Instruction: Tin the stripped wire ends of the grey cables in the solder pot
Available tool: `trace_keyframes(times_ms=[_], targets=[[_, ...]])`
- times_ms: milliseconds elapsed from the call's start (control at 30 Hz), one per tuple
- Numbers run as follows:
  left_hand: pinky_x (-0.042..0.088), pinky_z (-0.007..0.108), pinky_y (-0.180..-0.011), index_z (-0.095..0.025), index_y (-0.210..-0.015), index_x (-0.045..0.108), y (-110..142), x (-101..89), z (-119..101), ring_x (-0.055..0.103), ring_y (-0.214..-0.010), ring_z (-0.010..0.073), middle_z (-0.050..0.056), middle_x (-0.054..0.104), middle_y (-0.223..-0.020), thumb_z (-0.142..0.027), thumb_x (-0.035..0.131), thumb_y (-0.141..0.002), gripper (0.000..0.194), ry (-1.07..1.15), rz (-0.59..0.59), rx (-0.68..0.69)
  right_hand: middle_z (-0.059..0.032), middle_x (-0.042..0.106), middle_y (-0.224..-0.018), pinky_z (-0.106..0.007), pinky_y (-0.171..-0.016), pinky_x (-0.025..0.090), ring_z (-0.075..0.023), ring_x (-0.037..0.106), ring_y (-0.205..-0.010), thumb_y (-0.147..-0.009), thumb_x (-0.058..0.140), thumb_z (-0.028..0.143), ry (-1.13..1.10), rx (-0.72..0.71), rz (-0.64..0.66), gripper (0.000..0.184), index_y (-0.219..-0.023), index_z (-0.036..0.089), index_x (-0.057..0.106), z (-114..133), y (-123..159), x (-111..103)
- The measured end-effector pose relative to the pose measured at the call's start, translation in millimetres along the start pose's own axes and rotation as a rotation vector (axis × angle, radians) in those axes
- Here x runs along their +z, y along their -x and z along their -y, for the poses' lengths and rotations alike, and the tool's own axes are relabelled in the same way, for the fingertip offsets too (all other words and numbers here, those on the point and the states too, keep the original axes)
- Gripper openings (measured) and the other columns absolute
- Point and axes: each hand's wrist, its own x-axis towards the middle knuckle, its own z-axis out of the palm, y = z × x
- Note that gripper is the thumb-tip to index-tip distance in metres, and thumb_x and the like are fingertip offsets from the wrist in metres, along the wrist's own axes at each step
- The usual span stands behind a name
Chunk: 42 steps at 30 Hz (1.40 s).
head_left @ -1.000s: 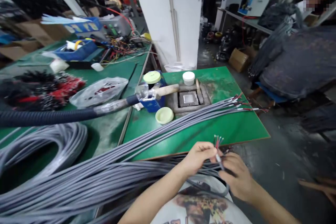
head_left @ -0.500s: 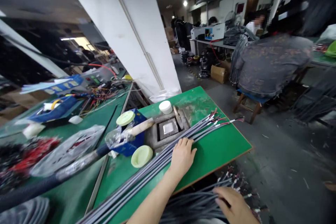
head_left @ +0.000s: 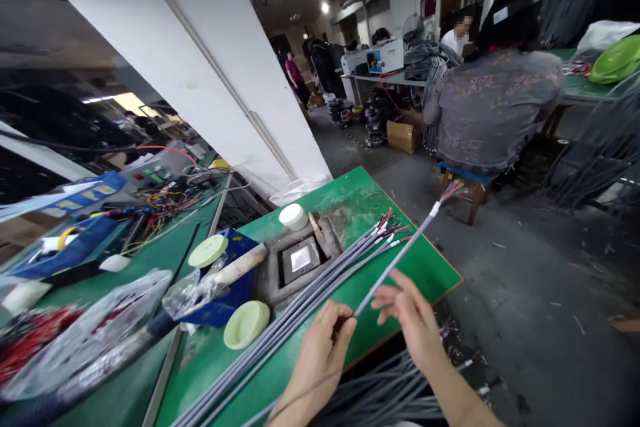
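Note:
One grey cable (head_left: 395,260) slants up over the table's right side, its stripped end fanning into thin coloured wires. My left hand (head_left: 325,340) pinches this cable between thumb and fingers. Close to the same cable, my right hand (head_left: 410,313) has its fingers spread and grips nothing. A bundle of grey cables (head_left: 300,300) lies diagonally across the green table (head_left: 430,267), with bare wire ends at the far right. Behind the bundle sits a dark square pot (head_left: 303,257) with a shiny metal patch in its middle.
Left of the pot are a blue bin (head_left: 233,293) with a wrapped rod and a pale green dish (head_left: 247,324). A white round container (head_left: 293,216) stands behind. More grey cables (head_left: 385,387) lie below the table edge. A seated person (head_left: 495,107) faces away at right.
My left hand has gone from resting on the bundle to pinching a single cable, now lifted off it. My right hand has risen from the lower cables towards that cable. The view has shifted right.

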Motion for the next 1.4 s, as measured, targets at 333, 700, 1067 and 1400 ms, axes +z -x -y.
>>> trace_keyframes(times_ms=[333,700,1067,1400], targets=[[0.041,0.026,-0.070,-0.017,-0.085,0.065,30,10.0,4,0.052,-0.073,0.0152,0.004,0.059,-0.077,-0.027,0.054,-0.086,0.014,0.371,0.129,-0.006,0.0064,0.043,-0.050,-0.020,-0.045,0.038,-0.0087,0.042,-0.042,-0.095,0.040,0.028,0.637,-0.101,0.219,0.030,-0.120,0.017,0.055,48,5,12],[0.040,0.019,-0.058,-0.014,-0.079,0.066,27,-16.7,39,0.049,-0.059,0.0073,-0.001,0.060,-0.066,-0.030,0.073,-0.072,0.019,1.199,-0.362,-0.221,0.0042,0.048,-0.049,-0.021,-0.046,0.041,-0.0107,0.048,-0.041,-0.095,0.037,0.028,1.041,-0.063,0.453,0.031,-0.116,0.017,0.058,28,41,40],[0.045,0.021,-0.063,-0.012,-0.075,0.069,50,-25.0,57,0.056,-0.059,0.0083,0.000,0.064,-0.066,-0.026,0.082,-0.061,0.023,1.454,-0.319,-0.215,-0.0042,0.070,-0.085,-0.023,-0.066,0.051,-0.0156,0.067,-0.072,-0.090,0.050,0.023,1.210,-0.346,0.562,0.023,-0.111,0.019,0.058,25,40,76],[0.048,0.025,-0.069,-0.015,-0.093,0.072,60,-36.3,78,0.062,-0.068,0.0125,0.005,0.069,-0.077,-0.032,0.081,-0.064,0.035,1.539,-0.182,-0.029,-0.0042,0.069,-0.087,-0.024,-0.064,0.047,-0.0166,0.065,-0.076,-0.091,0.049,0.021,1.244,-0.430,0.587,0.016,-0.104,0.022,0.059,27,29,93]])
